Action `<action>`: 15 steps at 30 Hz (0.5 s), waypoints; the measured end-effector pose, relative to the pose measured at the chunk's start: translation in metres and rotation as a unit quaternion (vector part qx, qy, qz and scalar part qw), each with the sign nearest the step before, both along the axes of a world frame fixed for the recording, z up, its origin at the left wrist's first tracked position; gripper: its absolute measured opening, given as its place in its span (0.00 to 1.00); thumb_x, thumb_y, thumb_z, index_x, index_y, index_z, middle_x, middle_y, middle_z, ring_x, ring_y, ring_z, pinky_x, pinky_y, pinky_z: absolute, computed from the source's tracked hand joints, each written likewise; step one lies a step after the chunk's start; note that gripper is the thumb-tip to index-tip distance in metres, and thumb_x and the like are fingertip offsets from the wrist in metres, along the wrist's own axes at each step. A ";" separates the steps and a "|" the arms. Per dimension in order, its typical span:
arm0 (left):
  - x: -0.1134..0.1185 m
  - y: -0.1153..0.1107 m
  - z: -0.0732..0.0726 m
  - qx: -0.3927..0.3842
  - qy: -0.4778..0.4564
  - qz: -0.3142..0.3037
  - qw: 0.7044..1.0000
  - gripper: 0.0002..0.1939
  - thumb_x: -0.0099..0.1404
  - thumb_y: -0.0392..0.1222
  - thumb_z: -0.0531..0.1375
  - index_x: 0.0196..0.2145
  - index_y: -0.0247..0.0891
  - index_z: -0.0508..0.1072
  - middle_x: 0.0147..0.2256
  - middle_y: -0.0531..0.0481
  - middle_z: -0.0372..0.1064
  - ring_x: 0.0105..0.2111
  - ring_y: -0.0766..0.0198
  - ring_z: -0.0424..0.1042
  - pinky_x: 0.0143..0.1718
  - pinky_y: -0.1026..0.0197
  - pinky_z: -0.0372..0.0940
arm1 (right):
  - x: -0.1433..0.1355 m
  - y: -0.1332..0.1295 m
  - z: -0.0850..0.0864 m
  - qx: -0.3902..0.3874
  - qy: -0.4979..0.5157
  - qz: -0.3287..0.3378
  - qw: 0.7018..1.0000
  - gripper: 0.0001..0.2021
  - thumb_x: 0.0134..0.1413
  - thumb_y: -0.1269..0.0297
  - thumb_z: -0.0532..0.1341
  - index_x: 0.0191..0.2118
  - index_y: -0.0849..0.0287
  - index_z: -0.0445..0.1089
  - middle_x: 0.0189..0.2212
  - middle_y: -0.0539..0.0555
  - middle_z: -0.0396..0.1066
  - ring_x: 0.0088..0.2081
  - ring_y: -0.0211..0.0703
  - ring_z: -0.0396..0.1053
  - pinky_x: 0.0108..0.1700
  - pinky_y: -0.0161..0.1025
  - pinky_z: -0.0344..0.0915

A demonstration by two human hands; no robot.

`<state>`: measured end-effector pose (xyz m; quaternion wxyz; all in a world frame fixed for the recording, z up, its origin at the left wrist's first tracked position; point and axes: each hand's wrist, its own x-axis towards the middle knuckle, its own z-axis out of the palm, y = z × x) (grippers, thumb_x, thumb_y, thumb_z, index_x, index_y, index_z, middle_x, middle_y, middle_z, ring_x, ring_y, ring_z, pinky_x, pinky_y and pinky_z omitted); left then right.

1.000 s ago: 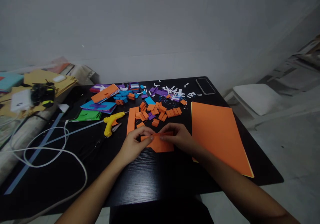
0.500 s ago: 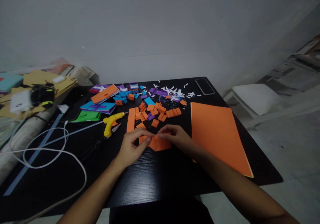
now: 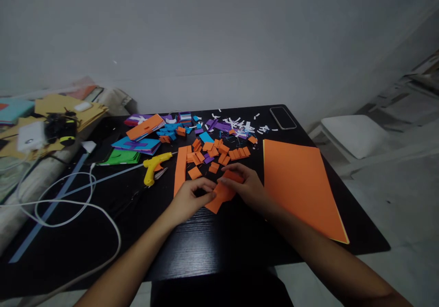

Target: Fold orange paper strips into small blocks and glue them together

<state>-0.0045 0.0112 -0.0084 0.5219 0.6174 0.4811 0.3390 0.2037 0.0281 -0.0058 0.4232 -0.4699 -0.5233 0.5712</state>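
Between my two hands is a piece of orange paper, tilted, with its near corner pointing down toward the table's front. My left hand pinches its left edge between thumb and fingers. On the other side, my right hand grips the upper right part, fingers curled over it. Just beyond my hands lie several small folded orange paper pieces. An orange paper strip lies beside my left hand, and a stack of orange sheets is to the right of my right hand.
A yellow glue gun lies left of the strip. Folded coloured papers and white scraps are farther back. A phone sits at the back right. A white cable loops across the left side of the black table.
The orange paper has turned from lying level to a slant, its right end now higher. My right hand has shifted slightly right and up; my left hand stays on the left edge.
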 end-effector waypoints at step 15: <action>0.006 -0.002 0.004 -0.076 -0.100 0.049 0.991 0.12 0.58 0.48 0.70 0.34 0.37 0.79 0.29 0.51 0.79 0.29 0.60 0.76 0.34 0.59 0.70 | -0.001 0.000 -0.007 0.013 0.007 0.052 0.999 0.13 0.50 0.54 0.72 0.36 0.57 0.77 0.34 0.51 0.78 0.39 0.45 0.75 0.46 0.43 0.71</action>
